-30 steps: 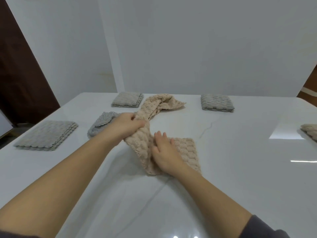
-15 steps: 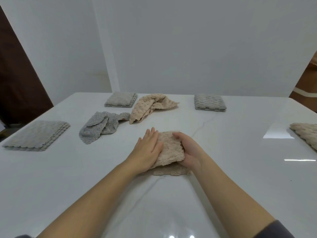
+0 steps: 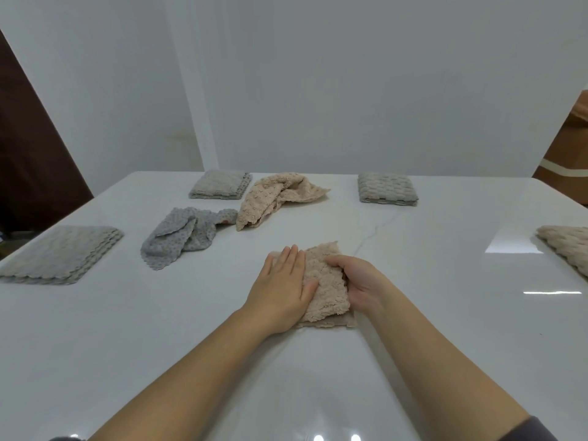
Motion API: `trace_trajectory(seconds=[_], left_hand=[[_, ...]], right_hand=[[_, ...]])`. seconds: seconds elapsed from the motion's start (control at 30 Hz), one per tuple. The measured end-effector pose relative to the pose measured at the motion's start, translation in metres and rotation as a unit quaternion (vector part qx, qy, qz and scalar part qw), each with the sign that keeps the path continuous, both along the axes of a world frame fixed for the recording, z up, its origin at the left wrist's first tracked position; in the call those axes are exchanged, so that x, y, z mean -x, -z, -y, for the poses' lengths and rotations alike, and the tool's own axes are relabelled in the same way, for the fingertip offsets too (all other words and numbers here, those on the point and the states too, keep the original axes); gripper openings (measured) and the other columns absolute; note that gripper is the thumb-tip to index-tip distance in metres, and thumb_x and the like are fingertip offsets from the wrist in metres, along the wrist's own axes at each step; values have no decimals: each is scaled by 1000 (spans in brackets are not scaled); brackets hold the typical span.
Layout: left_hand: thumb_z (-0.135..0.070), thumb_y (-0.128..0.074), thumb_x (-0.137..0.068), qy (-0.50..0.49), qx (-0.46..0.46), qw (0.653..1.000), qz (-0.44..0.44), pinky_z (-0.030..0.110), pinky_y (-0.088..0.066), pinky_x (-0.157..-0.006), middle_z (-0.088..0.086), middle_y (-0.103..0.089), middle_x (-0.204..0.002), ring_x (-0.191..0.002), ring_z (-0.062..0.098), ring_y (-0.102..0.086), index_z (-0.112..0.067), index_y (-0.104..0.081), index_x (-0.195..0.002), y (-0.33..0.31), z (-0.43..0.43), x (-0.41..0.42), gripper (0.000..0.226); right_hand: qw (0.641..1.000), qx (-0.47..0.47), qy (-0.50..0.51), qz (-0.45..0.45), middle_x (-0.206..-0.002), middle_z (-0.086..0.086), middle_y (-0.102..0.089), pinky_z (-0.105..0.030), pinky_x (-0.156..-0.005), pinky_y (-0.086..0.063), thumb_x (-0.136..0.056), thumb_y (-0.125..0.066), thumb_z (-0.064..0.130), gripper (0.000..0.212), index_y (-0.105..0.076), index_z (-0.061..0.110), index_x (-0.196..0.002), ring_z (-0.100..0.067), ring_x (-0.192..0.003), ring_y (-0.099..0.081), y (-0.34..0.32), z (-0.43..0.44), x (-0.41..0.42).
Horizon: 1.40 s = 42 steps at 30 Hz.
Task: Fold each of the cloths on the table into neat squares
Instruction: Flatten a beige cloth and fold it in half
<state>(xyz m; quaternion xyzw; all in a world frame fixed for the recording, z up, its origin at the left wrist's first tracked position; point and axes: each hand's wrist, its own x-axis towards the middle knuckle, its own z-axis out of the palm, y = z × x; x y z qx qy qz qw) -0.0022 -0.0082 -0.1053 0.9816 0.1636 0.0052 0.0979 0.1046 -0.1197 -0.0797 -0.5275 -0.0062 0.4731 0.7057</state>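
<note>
A beige textured cloth (image 3: 327,281) lies folded into a small thick square on the white table (image 3: 413,313), right in front of me. My left hand (image 3: 281,289) presses flat on its left half, fingers straight. My right hand (image 3: 358,283) grips the cloth's right edge, its fingers curled over the top layer. Farther back lie two crumpled cloths: a grey one (image 3: 184,237) at the left and a beige one (image 3: 273,198) beside it.
Folded cloths sit around the table: a grey stack (image 3: 60,254) at the left edge, a grey one (image 3: 219,187) at the back, another grey one (image 3: 386,189) at the back right, a beige one (image 3: 569,246) at the right edge. A white wall stands behind.
A second ago my left hand held up a long end of the beige cloth. That end now lies folded over, and both hands have settled on the small square.
</note>
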Motion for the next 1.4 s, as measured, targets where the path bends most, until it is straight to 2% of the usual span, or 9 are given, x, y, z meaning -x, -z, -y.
trace_trajectory(seconds=[0.23, 0.6, 0.73, 0.8, 0.93, 1.1, 1.17, 1.27, 1.4], left_hand=[[-49, -12, -102, -6, -35, 999, -31, 41, 9, -121, 6, 10, -163, -149, 15, 15, -10, 5, -155, 3, 4, -4, 68], [-50, -21, -102, -1, 83, 996, 31, 45, 11, -120, -7, 1, -163, -148, 4, 10, -19, -4, -156, -18, -30, -1, 64], [-54, -15, -101, 20, 38, 999, -25, 48, 14, -119, -7, 12, -163, -146, 6, 18, -18, 4, -156, -6, -22, 0, 68], [-54, -12, -101, 16, 19, 999, -29, 50, 13, -119, -6, 12, -163, -147, 7, 19, -18, 5, -155, -1, -20, 0, 68], [-52, -13, -101, -1, 10, 1000, -23, 54, 8, -118, -4, 1, -164, -149, 10, 10, -15, -1, -156, 1, -18, 1, 67], [-54, -19, -101, -65, 25, 997, -27, 57, 1, -118, -5, -15, -162, -149, 13, -8, -16, -11, -155, -12, -13, 13, 66], [-51, -26, -100, -82, 43, 995, -32, 54, -12, -117, -6, -28, -156, -145, 15, -22, -20, -23, -152, -20, -12, 27, 60], [-41, -44, -97, -83, 118, 990, 9, 39, -39, -102, -9, -59, -125, -120, 17, -52, -26, -52, -127, -30, -17, 53, 34], [-22, -60, -92, -146, 311, 936, 81, 25, -52, -78, -9, -69, -106, -82, 8, -69, -21, -64, -120, -38, -27, 71, 28]], right_hand=[[987, 35, 36, 152, -91, -20, -70, -30, -61, -57, -89, -43, -16, 31, -68, -4, -102, -25, -74, -69, 5, 1, -13], [987, 59, 53, 141, -89, -22, -66, -31, -57, -57, -87, -40, -18, 33, -66, -6, -103, -28, -70, -65, 8, 7, -21], [968, 99, 38, 226, -101, -31, -68, -48, -82, -56, -84, -46, -12, 29, -68, -3, -100, -29, -80, -64, 12, 9, -14], [915, 180, 22, 360, -114, -20, -67, -40, -90, -50, -86, -49, -3, 40, -61, 3, -124, -24, -93, -61, 10, 9, -13], [705, 319, -12, 634, -153, -8, -32, -41, -109, -31, -94, -47, 21, 62, -26, 14, -152, -28, -136, -34, -8, 4, 1], [583, 406, -253, 657, -164, -3, 4, -56, -118, 1, -102, -26, 30, 60, -3, 21, -156, -29, -150, 8, 2, -4, 22], [565, 422, -261, 659, -164, -4, 5, -61, -116, 3, -104, -26, 30, 55, -6, 30, -155, -32, -150, 9, 6, 0, 17], [542, 400, -194, 713, -164, -3, -4, -61, -115, 1, -99, -41, 18, 59, -22, 36, -151, -28, -151, 3, -1, 2, 9], [572, 350, -158, 725, -164, 1, -9, -54, -119, 2, -105, -26, 32, 48, -23, 24, -153, -20, -151, 0, 5, -5, 16]])
